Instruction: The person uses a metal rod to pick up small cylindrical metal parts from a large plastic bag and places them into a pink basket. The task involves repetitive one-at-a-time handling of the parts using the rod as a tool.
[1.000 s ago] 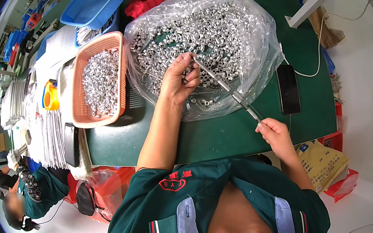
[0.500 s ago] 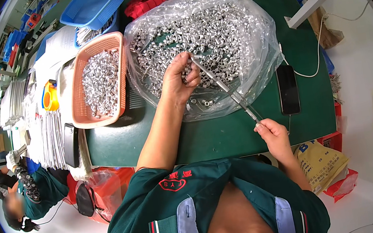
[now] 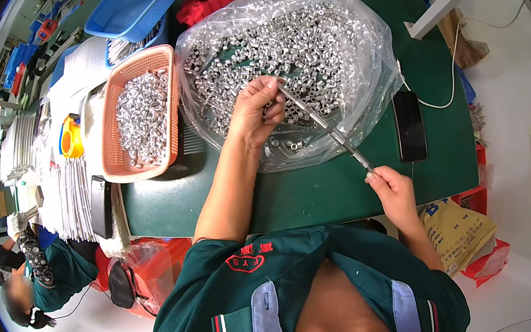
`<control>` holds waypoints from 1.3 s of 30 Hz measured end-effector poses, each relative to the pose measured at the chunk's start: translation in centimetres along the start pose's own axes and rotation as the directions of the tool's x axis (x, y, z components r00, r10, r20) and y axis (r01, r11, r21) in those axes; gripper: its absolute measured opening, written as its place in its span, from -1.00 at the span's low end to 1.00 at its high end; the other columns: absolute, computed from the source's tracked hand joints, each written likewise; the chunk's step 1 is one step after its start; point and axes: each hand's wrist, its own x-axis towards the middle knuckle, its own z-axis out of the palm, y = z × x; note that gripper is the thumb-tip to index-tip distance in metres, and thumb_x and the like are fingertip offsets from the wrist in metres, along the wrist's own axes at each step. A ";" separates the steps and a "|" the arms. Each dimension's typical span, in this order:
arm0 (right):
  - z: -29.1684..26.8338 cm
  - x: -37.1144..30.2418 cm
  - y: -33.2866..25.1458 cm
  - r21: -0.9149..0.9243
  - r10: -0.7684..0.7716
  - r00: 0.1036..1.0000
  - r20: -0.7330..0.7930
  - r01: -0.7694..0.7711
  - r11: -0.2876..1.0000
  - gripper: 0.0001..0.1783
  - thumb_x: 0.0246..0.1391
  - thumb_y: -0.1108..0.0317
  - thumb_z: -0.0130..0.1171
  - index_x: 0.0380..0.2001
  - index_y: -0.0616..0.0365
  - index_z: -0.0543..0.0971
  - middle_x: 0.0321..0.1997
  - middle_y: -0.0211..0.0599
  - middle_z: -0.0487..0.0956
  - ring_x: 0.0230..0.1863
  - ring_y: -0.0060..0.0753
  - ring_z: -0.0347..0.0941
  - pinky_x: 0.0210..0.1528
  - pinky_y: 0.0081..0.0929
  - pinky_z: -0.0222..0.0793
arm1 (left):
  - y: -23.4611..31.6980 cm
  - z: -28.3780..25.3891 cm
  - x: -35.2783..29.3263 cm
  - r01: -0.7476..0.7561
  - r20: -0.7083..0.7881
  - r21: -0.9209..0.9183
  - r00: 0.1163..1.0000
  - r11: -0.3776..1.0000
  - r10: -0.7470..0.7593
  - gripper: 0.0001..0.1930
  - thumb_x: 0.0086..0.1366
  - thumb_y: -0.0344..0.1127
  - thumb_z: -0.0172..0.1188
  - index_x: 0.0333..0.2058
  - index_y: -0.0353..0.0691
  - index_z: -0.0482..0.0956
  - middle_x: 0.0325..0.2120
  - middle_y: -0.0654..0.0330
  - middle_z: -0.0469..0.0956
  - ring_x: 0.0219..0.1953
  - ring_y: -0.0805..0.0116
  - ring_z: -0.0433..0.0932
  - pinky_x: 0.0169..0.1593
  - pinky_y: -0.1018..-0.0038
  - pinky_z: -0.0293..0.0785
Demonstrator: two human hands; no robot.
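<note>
A slim shiny metal rod (image 3: 317, 120) slants between my hands, its lower part looking thicker. My left hand (image 3: 259, 111) has its fingers closed on the rod's upper end, over a clear plastic bag (image 3: 366, 36) of loose small silver metal sleeves (image 3: 303, 48). Whether my curled left fingers also keep sleeves in the palm is hidden. Nearer to me, my right hand (image 3: 394, 194) pinches the rod's lower end between thumb and finger, above the green tabletop (image 3: 310, 193).
Left of the bag stands a salmon plastic basket (image 3: 106, 131) with similar small metal pieces. Behind it is a blue basket (image 3: 122, 16). A black phone (image 3: 409, 129) lies right of the bag, beside a white cable (image 3: 437, 106). A co-worker (image 3: 57, 277) is at far left.
My right hand has shifted slightly to the right with the rod's lower end. My left fingertips have moved a little along at the upper end. The bag and basket stay put.
</note>
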 end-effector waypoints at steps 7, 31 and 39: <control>0.0 0.8 -0.4 0.317 0.216 0.960 0.180 -0.265 0.911 -0.81 0.17 0.35 0.07 -0.46 0.22 0.53 -0.65 -0.64 0.24 -0.62 -0.80 0.07 -0.59 -0.72 -0.05 | -0.4 0.9 -0.4 0.116 0.025 0.078 0.993 0.990 -0.119 -0.63 0.35 -0.10 0.05 -0.10 -0.33 0.48 -0.58 0.30 0.39 -0.74 0.65 0.09 -0.69 0.70 -0.05; -1.9 0.4 -0.1 0.126 0.179 0.975 0.130 -0.195 0.973 -0.83 0.14 0.39 0.11 -0.43 0.28 0.55 -0.60 -0.57 0.39 -0.52 -0.78 0.20 -0.47 -0.71 0.13 | 0.9 -0.4 -0.2 0.101 -0.015 0.034 0.995 0.994 -0.101 -0.75 0.34 -0.28 0.03 -0.13 -0.33 0.46 -0.52 0.23 0.45 -0.72 0.64 0.10 -0.68 0.70 -0.03; -2.0 0.5 0.5 0.057 0.151 0.984 0.095 -0.157 0.986 -0.82 0.14 0.38 0.11 -0.43 0.30 0.54 -0.61 -0.54 0.39 -0.52 -0.77 0.20 -0.47 -0.70 0.13 | 1.2 1.3 -0.5 0.109 -0.120 0.148 0.989 0.983 -0.091 -0.73 0.39 -0.31 -0.11 -0.15 -0.39 0.46 -0.52 0.21 0.45 -0.74 0.63 0.12 -0.69 0.68 -0.02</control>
